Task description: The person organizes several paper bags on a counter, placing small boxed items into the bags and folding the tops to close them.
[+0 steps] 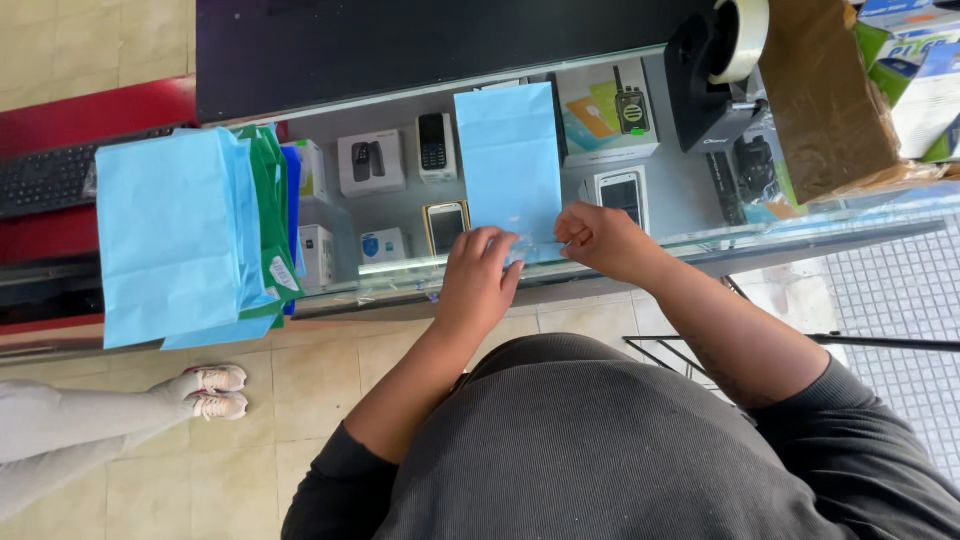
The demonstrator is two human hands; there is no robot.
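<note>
Viewing head camera, I log: light blue paper bag (508, 165) flat on glass counter (800, 232); left hand (478, 283) and right hand (600, 240) pinching its near edge, apparently folding it. Bag stack (185, 235) lies left.

Centre frame, under glass: white phone boxes (371, 162) and phone screens (446, 226). Upper right: green-and-white cartons (915, 60).
</note>
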